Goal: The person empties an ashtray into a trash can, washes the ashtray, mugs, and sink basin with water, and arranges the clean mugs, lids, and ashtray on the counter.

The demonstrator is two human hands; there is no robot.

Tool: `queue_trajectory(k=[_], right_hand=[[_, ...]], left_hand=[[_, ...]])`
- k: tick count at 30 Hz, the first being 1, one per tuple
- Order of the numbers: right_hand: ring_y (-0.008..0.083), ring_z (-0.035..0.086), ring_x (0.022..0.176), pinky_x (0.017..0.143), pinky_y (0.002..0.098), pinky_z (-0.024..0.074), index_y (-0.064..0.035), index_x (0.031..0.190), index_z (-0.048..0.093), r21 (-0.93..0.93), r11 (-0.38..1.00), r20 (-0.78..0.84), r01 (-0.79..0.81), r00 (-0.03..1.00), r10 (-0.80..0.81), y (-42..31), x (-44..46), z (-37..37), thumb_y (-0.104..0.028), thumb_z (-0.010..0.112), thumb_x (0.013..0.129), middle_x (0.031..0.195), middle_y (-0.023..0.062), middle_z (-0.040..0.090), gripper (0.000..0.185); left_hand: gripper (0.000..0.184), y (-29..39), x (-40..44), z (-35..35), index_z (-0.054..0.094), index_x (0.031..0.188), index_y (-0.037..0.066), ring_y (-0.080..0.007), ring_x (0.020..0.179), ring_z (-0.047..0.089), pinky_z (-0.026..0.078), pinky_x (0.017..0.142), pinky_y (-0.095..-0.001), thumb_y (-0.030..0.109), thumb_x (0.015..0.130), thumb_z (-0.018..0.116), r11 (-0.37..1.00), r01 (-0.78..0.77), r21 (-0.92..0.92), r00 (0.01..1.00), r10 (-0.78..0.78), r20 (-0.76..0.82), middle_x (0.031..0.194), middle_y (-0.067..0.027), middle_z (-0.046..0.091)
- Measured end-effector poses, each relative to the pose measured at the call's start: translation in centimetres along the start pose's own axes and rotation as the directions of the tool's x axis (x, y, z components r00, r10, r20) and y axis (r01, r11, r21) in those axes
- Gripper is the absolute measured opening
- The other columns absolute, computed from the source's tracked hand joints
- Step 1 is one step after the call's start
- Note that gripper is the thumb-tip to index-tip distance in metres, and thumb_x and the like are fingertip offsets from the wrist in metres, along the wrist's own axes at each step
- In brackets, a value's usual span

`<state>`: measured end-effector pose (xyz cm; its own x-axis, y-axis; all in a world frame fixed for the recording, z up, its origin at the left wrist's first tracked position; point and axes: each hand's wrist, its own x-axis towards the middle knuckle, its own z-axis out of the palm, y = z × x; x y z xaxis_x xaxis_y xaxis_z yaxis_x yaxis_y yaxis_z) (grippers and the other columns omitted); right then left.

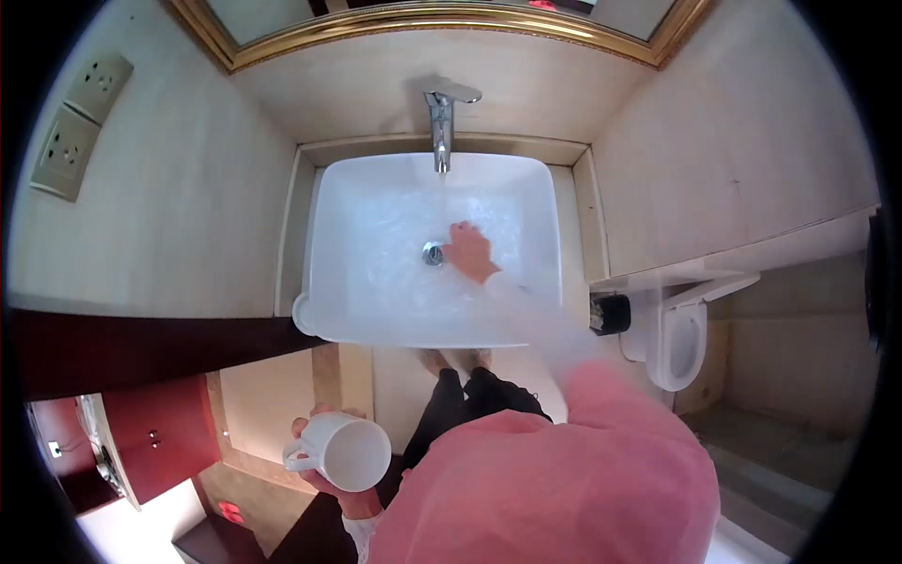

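In the head view, the white ceramic mug (354, 455) is in the left hand (355, 501), held off to the left of the person's body, below the near left corner of the white rectangular washbasin (357, 282) and well apart from it. Its mouth is turned up toward the camera, so that its white inside shows; its long axis runs from the round rim back toward the upper left, where a strip of outer wall is visible, and the base is hidden. The loop handle points left, away from the body. The left hand is closed around the mug from behind and beneath: fingertips show past its far side, the palm and wrist below it, so the mug lies on the camera side of the grip, covering most of the hand. The right hand (472, 252) reaches into the washbasin, just beside the metal drain (433, 254), its fingers bunched and directed toward the far side; whether they close on anything I cannot tell. Above it, the chrome single-lever faucet (442, 127) lets down a thin stream of water (443, 191).
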<state>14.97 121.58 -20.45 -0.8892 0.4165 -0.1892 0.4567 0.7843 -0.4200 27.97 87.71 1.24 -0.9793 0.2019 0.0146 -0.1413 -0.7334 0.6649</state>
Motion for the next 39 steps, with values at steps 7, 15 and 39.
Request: queue_trajectory(k=[7, 15, 39], right_hand=[[0.0426, 0.007, 0.141, 0.112, 0.0572, 0.0108, -0.0097, 0.143, 0.033, -0.067, 0.960, 0.430, 0.270, 0.876, -0.217, 9.2, -9.6, 1.6, -0.039, 0.052, 0.090, 0.152, 0.0217, 0.017, 0.064], [0.0317, 0.015, 0.143, 0.111, 0.0540, 0.0186, -0.0200, 0.144, 0.035, 0.366, 0.908, 0.648, 0.201, 0.645, -0.404, -5.8, -11.2, 5.2, -0.051, 0.027, 0.097, 0.152, 0.0087, 0.027, 0.056], [0.0247, 0.021, 0.142, 0.116, 0.0328, 0.0161, -0.0047, 0.143, 0.034, 0.577, 0.811, 0.578, 0.103, 0.649, -0.494, -3.6, -14.9, 3.1, -0.037, 0.038, 0.099, 0.152, 0.0126, 0.027, 0.054]], left_hand=[[0.046, 0.5, -1.4, -3.0, 0.049, 0.113, 0.023, -0.0379, 0.104, 0.053, 0.050, 0.082, -0.0459, 0.046, 0.078, 0.069, 0.999, -0.001, -0.049, 0.992, -0.005, -0.124, 0.119, -0.0076, 0.053], [0.049, 0.6, -2.8, -5.4, 0.047, 0.114, 0.018, -0.0390, 0.097, 0.057, 0.050, 0.082, -0.0455, 0.050, 0.080, 0.062, 0.998, -0.062, -0.012, 0.987, 0.059, -0.150, 0.122, -0.0132, 0.051], [0.041, -2.1, -4.8, -8.2, 0.053, 0.117, 0.004, -0.0226, 0.110, 0.056, 0.045, 0.096, -0.0407, 0.037, 0.096, 0.043, 0.955, -0.228, -0.188, 0.761, 0.054, -0.647, 0.117, -0.0086, 0.059]])
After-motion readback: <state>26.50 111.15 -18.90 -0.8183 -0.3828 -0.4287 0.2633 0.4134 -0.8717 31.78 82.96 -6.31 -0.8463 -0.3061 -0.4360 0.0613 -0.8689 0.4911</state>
